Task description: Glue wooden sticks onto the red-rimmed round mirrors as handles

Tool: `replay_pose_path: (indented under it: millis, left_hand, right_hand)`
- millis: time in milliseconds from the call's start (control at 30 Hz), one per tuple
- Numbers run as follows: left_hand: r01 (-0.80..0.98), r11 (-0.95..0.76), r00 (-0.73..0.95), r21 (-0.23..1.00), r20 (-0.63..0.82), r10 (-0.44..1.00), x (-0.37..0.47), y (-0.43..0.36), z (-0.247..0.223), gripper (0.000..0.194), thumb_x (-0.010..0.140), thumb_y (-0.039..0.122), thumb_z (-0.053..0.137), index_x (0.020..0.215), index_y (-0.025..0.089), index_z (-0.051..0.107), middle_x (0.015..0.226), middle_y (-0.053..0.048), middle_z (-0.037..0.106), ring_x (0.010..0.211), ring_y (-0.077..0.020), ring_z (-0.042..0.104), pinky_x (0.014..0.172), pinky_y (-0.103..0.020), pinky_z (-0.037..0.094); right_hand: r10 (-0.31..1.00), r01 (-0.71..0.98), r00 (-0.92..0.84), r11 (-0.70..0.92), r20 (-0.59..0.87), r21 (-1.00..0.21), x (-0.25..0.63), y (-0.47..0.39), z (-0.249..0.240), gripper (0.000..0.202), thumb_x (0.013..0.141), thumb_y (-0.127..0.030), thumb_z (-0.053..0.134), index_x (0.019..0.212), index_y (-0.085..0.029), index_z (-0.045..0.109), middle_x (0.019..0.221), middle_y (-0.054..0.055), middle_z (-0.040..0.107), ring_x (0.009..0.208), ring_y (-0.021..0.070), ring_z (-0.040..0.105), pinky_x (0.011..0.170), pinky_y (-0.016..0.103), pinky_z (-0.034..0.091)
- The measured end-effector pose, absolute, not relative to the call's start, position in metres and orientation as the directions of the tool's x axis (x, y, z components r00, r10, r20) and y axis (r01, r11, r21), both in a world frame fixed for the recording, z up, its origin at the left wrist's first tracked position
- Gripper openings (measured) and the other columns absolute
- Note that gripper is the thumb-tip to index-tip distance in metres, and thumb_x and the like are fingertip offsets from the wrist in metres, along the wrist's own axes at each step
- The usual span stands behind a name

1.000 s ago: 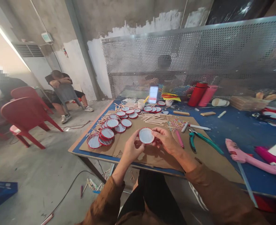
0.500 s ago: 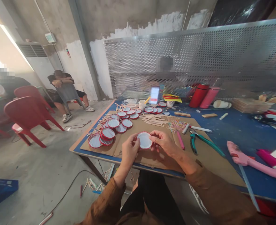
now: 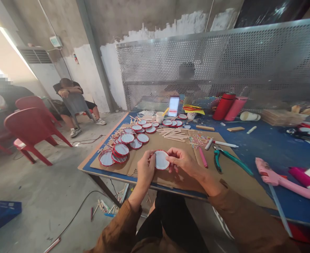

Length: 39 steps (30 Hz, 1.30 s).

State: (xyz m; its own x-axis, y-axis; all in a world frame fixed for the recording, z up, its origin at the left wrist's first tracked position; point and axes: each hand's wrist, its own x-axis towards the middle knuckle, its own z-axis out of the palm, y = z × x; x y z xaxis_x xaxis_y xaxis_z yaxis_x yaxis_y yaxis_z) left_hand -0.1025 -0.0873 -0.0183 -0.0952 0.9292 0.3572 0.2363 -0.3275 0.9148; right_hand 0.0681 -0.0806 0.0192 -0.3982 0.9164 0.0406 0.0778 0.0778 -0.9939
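Red-rimmed disc [image 3: 161,160] between left hand [image 3: 145,169] and right hand [image 3: 183,161], opposite edges in pinch grips

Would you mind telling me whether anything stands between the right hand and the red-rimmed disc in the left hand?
Nothing visible does: the right hand has its thumb at the right edge of the red-rimmed disc, and the left hand grips the opposite edge. The pile of discs lies apart, to the left.

From my remote seat I see a smooth-looking round white disc with a red rim [image 3: 162,160], matt brown sheet cardboard [image 3: 233,175], pale bare-wood flat sticks [image 3: 173,134] and a perforated grey metal screen [image 3: 149,66].
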Motion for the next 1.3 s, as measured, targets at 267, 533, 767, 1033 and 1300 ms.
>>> replay_pose_path:
  millis: [267,533,767,1033,1300]
  left_hand:
    - [0.329,-0.311,-0.085,0.892,0.356,0.931,-0.1045,-0.087,-0.0153,0.021,0.089,0.029,0.047,0.094,0.018,0.064,0.077,-0.002,0.069,0.066,-0.0114,0.062,0.061,-0.019,0.044]
    - [0.341,-0.311,-0.086,0.887,0.359,0.93,-0.1054,-0.0871,-0.0177,0.023,0.09,0.031,0.046,0.097,0.018,0.063,0.082,-0.002,0.07,0.07,-0.012,0.062,0.065,-0.02,0.045]
    - [0.369,-0.28,-0.105,0.886,0.339,0.935,-0.1056,-0.0858,-0.0162,0.018,0.089,0.028,0.045,0.093,0.019,0.061,0.085,-0.003,0.07,0.078,-0.0142,0.064,0.07,-0.023,0.044]
    - [0.193,-0.249,-0.023,0.949,0.258,0.966,-0.1096,-0.0817,-0.0198,0.02,0.089,0.034,0.048,0.099,0.019,0.054,0.073,0.001,0.064,0.062,-0.0112,0.056,0.057,-0.02,0.04]
    - [0.061,-0.25,-0.053,0.966,0.253,0.966,-0.1086,-0.0805,-0.0223,0.025,0.087,0.037,0.052,0.103,0.018,0.051,0.072,0.001,0.062,0.063,-0.0106,0.057,0.058,-0.02,0.041]
  right_hand:
    - [0.902,0.072,-0.428,0.088,0.049,-0.994,0.0687,-0.0793,0.0177,0.037,0.076,-0.05,0.068,0.084,-0.017,0.055,0.063,-0.001,0.067,0.049,0.0122,0.064,0.038,0.017,0.04]
    - [0.907,0.089,-0.418,0.101,0.055,-0.991,0.069,-0.0795,0.018,0.037,0.077,-0.051,0.068,0.084,-0.017,0.056,0.061,-0.001,0.066,0.05,0.012,0.064,0.04,0.018,0.042]
    - [0.91,0.08,-0.412,0.078,0.039,-0.994,0.0693,-0.079,0.0177,0.037,0.076,-0.051,0.069,0.084,-0.016,0.057,0.064,-0.001,0.066,0.049,0.0115,0.063,0.039,0.017,0.041]
    - [0.919,0.061,-0.395,0.034,0.007,-0.998,0.0695,-0.0809,0.0203,0.04,0.076,-0.051,0.069,0.088,-0.015,0.058,0.065,0.0,0.066,0.051,0.0121,0.065,0.039,0.017,0.041]
    - [0.916,0.049,-0.401,0.017,-0.004,-0.999,0.0686,-0.0804,0.0207,0.04,0.075,-0.051,0.07,0.088,-0.015,0.057,0.066,0.0,0.066,0.051,0.012,0.065,0.038,0.016,0.041]
